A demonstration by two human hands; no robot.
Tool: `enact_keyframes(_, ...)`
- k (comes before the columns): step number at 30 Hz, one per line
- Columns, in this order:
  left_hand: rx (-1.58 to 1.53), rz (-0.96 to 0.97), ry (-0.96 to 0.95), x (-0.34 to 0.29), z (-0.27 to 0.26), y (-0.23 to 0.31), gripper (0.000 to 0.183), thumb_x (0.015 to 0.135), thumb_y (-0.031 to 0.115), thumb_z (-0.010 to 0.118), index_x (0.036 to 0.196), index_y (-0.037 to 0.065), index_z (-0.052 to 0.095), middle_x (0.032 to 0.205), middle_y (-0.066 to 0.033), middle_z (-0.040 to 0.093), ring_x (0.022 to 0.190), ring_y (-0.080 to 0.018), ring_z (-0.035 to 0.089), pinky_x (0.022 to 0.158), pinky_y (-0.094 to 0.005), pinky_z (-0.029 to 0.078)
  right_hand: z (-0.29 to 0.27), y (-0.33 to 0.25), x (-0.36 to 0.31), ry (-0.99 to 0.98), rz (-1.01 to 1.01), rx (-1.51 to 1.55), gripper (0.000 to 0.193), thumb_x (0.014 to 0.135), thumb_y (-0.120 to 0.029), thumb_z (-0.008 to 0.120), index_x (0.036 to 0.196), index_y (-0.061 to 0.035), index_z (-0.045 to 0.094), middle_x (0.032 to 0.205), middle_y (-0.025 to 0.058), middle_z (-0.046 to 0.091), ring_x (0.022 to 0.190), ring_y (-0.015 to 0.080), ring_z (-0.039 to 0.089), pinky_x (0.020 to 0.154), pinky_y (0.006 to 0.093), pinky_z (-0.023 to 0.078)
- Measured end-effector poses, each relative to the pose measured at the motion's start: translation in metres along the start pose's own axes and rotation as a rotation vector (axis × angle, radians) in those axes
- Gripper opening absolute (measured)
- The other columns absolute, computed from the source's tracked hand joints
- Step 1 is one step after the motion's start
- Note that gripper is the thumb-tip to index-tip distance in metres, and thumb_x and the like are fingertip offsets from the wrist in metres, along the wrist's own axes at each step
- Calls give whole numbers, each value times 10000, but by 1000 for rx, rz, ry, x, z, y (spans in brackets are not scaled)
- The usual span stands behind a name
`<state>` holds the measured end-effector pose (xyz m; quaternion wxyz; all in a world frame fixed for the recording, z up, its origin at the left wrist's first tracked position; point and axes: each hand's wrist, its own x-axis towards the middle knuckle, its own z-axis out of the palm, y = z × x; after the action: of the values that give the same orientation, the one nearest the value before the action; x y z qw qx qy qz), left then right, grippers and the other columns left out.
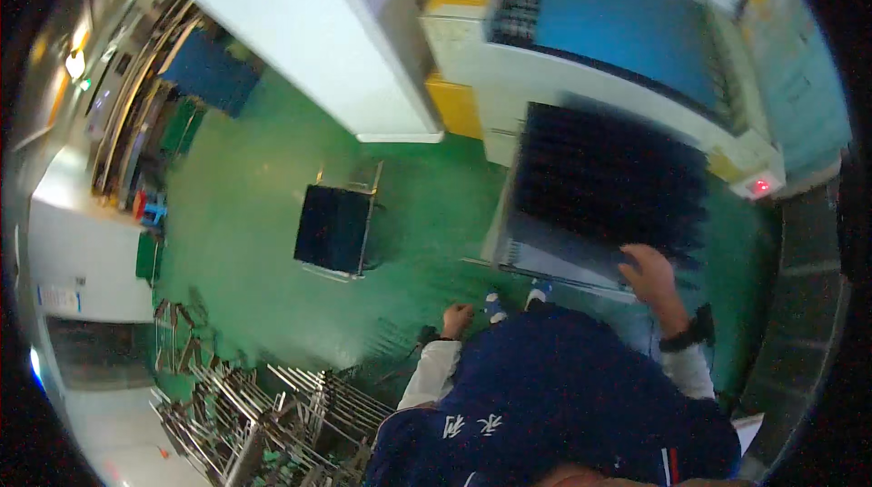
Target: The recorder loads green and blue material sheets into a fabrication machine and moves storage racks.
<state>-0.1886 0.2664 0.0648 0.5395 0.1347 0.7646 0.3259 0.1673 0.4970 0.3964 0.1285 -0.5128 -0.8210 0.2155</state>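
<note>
My right hand (651,280) is over the near edge of a low rack, its fingers loosely curved and apart, with nothing visible in them. Blurred dark ribbed panels (604,183) fill most of that rack, and a pale grey strip (572,262) shows along its near side. Whether my fingertips touch the rack, I cannot tell. My left hand (457,320) hangs low beside my body over the green floor, fingers curled in with nothing seen in them. It is nearest to my shoes (495,307).
Beyond the rack stands a pale machine with a blue top (627,28) and a red light (759,185). A small metal-framed stand with a dark top (333,229) is on the green floor (245,242). A white pillar (363,78) rises ahead; metal frames (272,414) crowd the lower left.
</note>
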Motion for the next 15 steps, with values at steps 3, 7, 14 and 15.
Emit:
enact_keyframes(3,173,112,64,3,-4,-6,334,749,327,592,893,29,642,752,-98,648,614,-181,613,557,-318,482,26,35,-8,42,5,-189,342,706,-227,655,974,-28,584,933,164,602,887,347,562,768,419,454)
enact_keyframes(7,83,58,-6,24,-16,-55,349,716,363,570,838,48,658,758,-125,646,652,-239,628,627,-357,491,34,31,10,-301,151,-374,286,689,-229,641,867,-13,583,893,179,593,884,362,552,755,434,443)
enact_keyframes(14,321,86,176,-15,-28,-36,377,698,389,572,840,49,653,738,-141,638,645,-266,623,630,-385,490,42,35,28,-185,122,-370,333,655,-234,711,845,6,581,856,192,594,828,376,560,709,441,451)
enact_keyframes(15,306,91,194,-19,-31,-40,377,698,389,572,840,49,653,738,-141,638,645,-266,623,630,-385,490,45,40,27,-175,152,-390,343,655,-238,712,857,7,584,877,196,591,853,377,554,729,440,445)
